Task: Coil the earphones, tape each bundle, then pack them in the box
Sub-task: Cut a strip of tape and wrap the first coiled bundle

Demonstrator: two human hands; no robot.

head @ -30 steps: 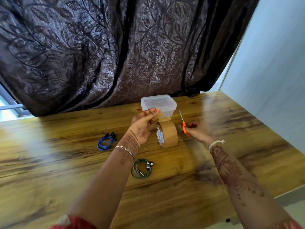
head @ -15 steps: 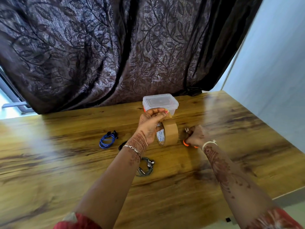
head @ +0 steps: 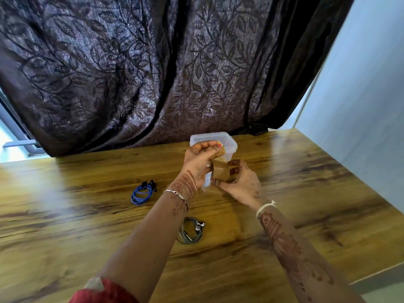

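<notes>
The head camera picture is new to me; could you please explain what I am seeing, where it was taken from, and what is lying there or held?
There is no machine here: a person works with bare hands, and a camera worn on the head looks forward and down at them. The left hand pinches the loose end of a brown tape roll, which the right hand grips. On the wooden table lie coiled blue earphones and coiled grey earphones. A clear lidded box stands behind the hands, before a dark curtain.

Head-worn wide view, forward and down over the table.
</notes>
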